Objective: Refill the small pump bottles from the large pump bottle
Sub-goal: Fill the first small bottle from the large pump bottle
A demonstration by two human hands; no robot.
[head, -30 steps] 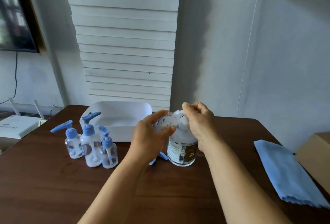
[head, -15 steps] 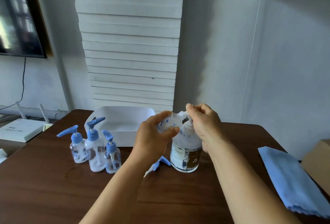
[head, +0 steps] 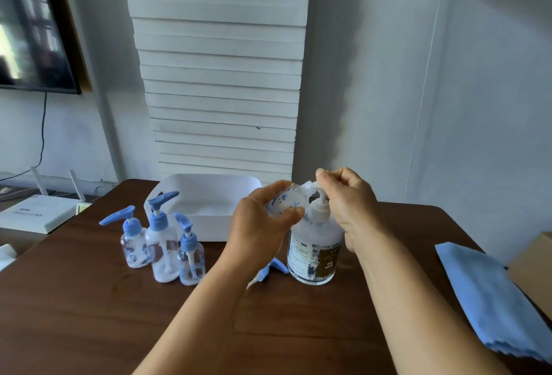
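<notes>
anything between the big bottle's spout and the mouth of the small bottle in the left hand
Nothing visible. The left hand holds the uncapped small bottle tilted with its mouth right at the large pump bottle spout, where the right hand rests on the pump head.

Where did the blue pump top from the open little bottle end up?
The blue pump top lies on the table, just left of the large pump bottle, partly hidden behind the left wrist.

The room is softly lit with cool, bluish daylight. A big grey shadow falls on the wall (head: 334, 99) behind. The dark screen (head: 30, 31) at the left shows bright glare. The brown counter (head: 89, 315) shines a little. Straight lines bend near the edges. Everything looks slightly soft, not sharp.
</notes>
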